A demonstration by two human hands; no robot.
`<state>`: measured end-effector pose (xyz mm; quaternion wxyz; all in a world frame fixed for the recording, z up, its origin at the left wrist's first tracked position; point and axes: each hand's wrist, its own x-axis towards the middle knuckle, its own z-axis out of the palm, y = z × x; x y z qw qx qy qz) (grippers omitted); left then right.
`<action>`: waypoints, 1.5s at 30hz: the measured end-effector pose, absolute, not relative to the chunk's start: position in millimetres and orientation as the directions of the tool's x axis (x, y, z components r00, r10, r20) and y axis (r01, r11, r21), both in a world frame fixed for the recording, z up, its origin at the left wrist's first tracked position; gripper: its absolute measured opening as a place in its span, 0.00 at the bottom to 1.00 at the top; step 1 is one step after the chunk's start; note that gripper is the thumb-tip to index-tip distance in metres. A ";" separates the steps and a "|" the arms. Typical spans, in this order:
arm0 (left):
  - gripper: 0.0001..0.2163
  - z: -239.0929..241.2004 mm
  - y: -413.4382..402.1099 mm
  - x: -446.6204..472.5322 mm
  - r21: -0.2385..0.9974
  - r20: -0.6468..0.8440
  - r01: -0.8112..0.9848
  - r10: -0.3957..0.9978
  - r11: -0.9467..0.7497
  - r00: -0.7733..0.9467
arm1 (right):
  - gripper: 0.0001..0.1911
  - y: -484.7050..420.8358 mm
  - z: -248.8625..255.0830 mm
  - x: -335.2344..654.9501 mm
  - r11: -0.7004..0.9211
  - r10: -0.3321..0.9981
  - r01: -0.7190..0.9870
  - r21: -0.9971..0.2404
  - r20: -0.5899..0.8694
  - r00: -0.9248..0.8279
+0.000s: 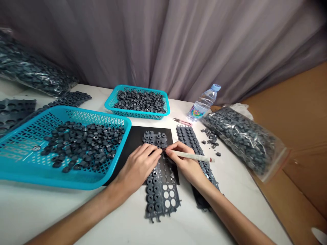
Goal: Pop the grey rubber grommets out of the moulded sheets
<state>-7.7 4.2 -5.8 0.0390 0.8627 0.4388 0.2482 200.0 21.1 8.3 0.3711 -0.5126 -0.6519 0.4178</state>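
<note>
A dark grey moulded rubber sheet with rows of round ring-shaped parts lies in front of me, partly on a black mat. Some of its right-hand places are open holes. My left hand rests on the sheet, fingers bent and pressed together at its upper middle. My right hand grips a slim pen-like tool with a white wrapped handle and a reddish rear end. Its tip is hidden between the fingertips of both hands. Beside my right hand lies a second rubber sheet, partly under my forearm.
Two blue baskets hold loose small grey rings. Pink-handled thread snips and a water bottle stand behind. A filled plastic bag and loose pieces lie right; another filled bag lies back left.
</note>
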 end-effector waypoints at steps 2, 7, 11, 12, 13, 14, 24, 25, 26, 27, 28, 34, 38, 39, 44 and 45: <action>0.08 -5.3 8.5 -6.4 0.305 0.384 0.738 0.787 -0.602 0.483 | 0.07 22.6 7.9 200.9 0.165 0.977 0.405 -0.899 0.094 -0.189; 0.06 0.1 16.8 -0.6 0.421 0.329 0.736 0.845 -0.531 0.421 | 0.05 22.8 10.3 201.7 0.140 0.973 0.404 -0.904 0.049 -0.227; 0.07 2.3 20.3 -0.8 0.453 0.292 0.730 0.859 -0.512 0.421 | 0.05 27.2 6.1 203.2 0.017 0.959 0.266 -0.964 -0.060 -0.277; 0.07 2.6 20.6 -1.5 0.461 0.282 0.726 0.860 -0.510 0.425 | 0.05 28.5 4.9 203.8 -0.011 0.955 0.230 -0.973 -0.079 -0.285; 0.08 2.8 20.7 -2.3 0.469 0.275 0.723 0.861 -0.508 0.428 | 0.05 29.8 3.9 204.3 -0.035 0.953 0.201 -0.979 -0.093 -0.289; 0.08 3.1 20.7 -3.1 0.476 0.268 0.718 0.862 -0.507 0.431 | 0.04 30.9 3.1 204.8 -0.053 0.952 0.179 -0.982 -0.104 -0.288; 0.09 10.7 20.6 -5.7 0.472 0.228 0.718 0.858 -0.511 0.461 | 0.03 37.4 -0.9 206.7 -0.032 0.950 0.139 -0.990 -0.074 -0.303; 0.08 10.2 20.4 -5.8 0.474 0.238 0.715 0.856 -0.514 0.458 | 0.03 37.2 -1.0 206.7 -0.030 0.949 0.138 -0.990 -0.072 -0.306; 0.07 9.2 20.2 -6.0 0.481 0.251 0.709 0.856 -0.516 0.452 | 0.03 36.9 -0.9 206.7 -0.028 0.949 0.139 -0.990 -0.070 -0.308; 0.07 7.8 20.1 -6.2 0.493 0.267 0.700 0.855 -0.517 0.444 | 0.03 36.4 -0.8 206.7 -0.026 0.948 0.143 -0.989 -0.070 -0.310; 0.06 6.3 20.1 -6.3 0.507 0.282 0.689 0.855 -0.518 0.435 | 0.03 36.0 -0.6 206.7 -0.024 0.948 0.148 -0.989 -0.070 -0.311; 0.04 -1.0 20.8 -4.5 0.521 0.366 0.655 0.836 -0.547 0.408 | 0.04 34.6 -0.1 205.2 -0.016 0.954 0.157 -0.987 -0.062 -0.295; 0.04 -1.7 21.0 -2.4 0.499 0.389 0.664 0.829 -0.557 0.403 | 0.04 34.6 0.1 204.5 0.002 0.956 0.165 -0.986 -0.047 -0.289; 0.04 -1.7 20.9 -2.0 0.497 0.391 0.664 0.828 -0.558 0.403 | 0.04 34.7 0.2 204.5 0.005 0.955 0.168 -0.986 -0.045 -0.293; 0.04 -0.8 19.7 -0.2 0.504 0.381 0.669 0.836 -0.547 0.396 | 0.04 34.7 -0.2 205.1 0.017 0.950 0.183 -0.983 -0.041 -0.310; 0.04 -0.6 19.4 0.2 0.501 0.378 0.672 0.837 -0.545 0.396 | 0.04 34.6 -0.3 205.0 0.021 0.950 0.188 -0.982 -0.039 -0.310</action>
